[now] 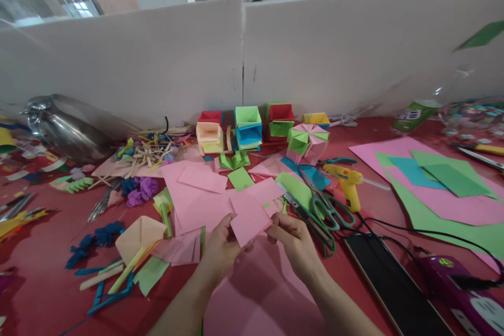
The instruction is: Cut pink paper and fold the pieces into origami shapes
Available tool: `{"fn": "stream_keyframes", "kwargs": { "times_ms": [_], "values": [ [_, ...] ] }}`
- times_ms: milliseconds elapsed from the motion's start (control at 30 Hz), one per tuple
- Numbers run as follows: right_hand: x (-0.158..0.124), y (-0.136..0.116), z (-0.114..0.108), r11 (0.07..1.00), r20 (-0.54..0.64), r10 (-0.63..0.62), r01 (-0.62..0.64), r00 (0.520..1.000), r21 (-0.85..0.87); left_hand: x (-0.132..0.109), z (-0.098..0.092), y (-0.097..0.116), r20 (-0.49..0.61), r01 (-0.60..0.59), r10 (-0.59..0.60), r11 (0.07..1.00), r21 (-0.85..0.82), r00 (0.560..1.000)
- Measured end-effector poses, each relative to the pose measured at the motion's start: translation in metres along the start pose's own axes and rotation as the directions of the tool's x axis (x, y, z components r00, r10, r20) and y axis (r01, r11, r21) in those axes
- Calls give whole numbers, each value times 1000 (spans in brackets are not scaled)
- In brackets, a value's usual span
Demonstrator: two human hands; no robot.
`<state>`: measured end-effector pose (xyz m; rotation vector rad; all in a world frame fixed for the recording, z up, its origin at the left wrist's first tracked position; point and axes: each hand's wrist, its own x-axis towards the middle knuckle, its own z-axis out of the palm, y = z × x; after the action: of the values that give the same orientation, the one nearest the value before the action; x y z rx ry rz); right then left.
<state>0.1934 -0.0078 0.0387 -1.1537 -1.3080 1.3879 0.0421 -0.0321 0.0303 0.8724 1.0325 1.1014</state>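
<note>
A folded piece of pink paper is held up between my two hands, above the red table. My left hand is closed on its left edge, thumb on top. With a pinch, the fingertips of my right hand grip its right corner. Below them lies a large pink sheet. Just beyond my hands are more pink sheets and a small green paper square. Green-handled scissors and a box cutter lie close to my right hand.
Folded paper boxes stand along the white partition. At right are a yellow glue gun, a black phone, a purple power strip and coloured sheets. A metal jug and paper scraps occupy the left.
</note>
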Motion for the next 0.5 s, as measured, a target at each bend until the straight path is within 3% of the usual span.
{"fn": "stream_keyframes", "kwargs": {
  "times_ms": [500],
  "values": [
    [4, 3, -2, 1000, 24, 22, -21, 999, -2, 1, -8, 6, 25, -48, 47, 998, 29, 999]
  ]
}}
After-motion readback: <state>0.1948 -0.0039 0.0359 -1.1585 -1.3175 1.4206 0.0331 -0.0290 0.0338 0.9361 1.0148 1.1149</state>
